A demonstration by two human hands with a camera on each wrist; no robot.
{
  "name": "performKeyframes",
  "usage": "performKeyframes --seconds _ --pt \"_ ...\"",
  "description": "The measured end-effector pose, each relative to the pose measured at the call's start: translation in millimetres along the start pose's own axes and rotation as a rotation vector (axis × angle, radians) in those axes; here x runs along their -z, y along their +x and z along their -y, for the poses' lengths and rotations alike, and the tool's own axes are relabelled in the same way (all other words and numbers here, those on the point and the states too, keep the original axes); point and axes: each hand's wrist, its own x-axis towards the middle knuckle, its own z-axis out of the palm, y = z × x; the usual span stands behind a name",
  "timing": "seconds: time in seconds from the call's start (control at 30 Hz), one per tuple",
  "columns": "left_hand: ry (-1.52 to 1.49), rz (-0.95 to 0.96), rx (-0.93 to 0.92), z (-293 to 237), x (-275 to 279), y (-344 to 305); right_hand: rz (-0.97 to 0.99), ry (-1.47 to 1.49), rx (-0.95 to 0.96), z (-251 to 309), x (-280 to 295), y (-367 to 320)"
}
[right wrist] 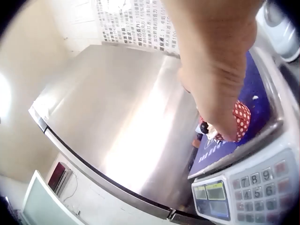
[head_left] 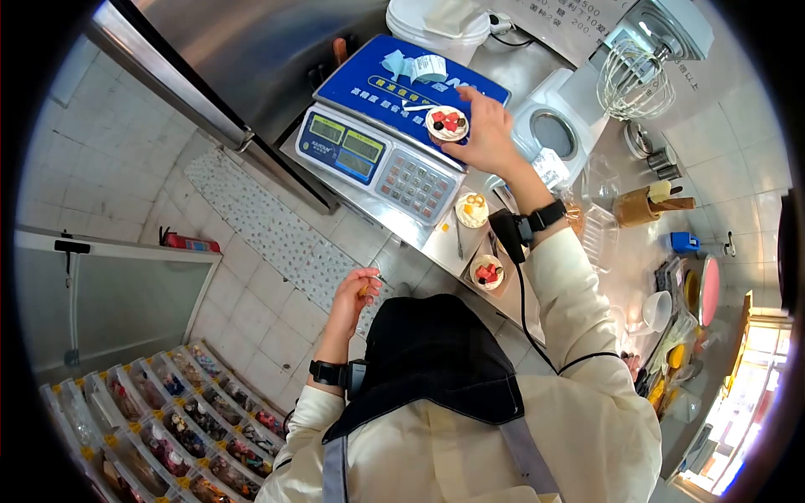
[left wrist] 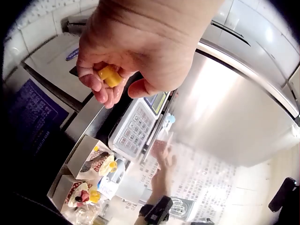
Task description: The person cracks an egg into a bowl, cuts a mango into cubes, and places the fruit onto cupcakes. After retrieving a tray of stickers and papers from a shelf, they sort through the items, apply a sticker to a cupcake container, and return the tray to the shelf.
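My right hand grips a small cream cup dessert topped with red and dark fruit, standing on the blue platform of a weighing scale. In the right wrist view the hand covers most of the red polka-dot cup. My left hand is raised near my chest, away from the counter, and pinches a small yellow piece between thumb and fingers. The scale's keypad lies below that hand.
Two more topped desserts sit on the steel counter in front of the scale. A stand mixer with a whisk stands at the back right. Cups and tools crowd the counter's right end. Trays of toppings fill the lower left.
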Motion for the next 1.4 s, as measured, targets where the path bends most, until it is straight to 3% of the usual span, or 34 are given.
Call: performKeyframes --seconds 0.13,0.27,0.3,0.37,0.5,0.67,1.2,1.4 --pt "-0.050 0.024 -0.029 -4 3 5 -0.112 0.009 0.112 22 20 -61" --pt "-0.040 0.008 0.001 -3 2 9 0.324 -0.185 -0.044 44 -13 -146" --pt "-0.025 0.018 0.014 -5 1 10 0.321 -0.189 -0.047 50 -20 -148" --pt "-0.008 0.029 0.025 -8 -3 12 0.569 -0.290 -0.336 62 -34 -146" --pt "-0.010 0.046 0.020 -9 -6 11 0.382 -0.359 -0.273 65 -63 -145" --pt "-0.042 0.035 0.024 -2 1 8 0.590 -0.333 -0.390 62 -69 -142" --pt "-0.021 0.024 0.056 3 5 11 0.546 -0.178 -0.410 59 -67 -148" --pt "-0.031 0.025 0.051 2 3 14 0.295 -0.101 -0.469 44 -18 -141"
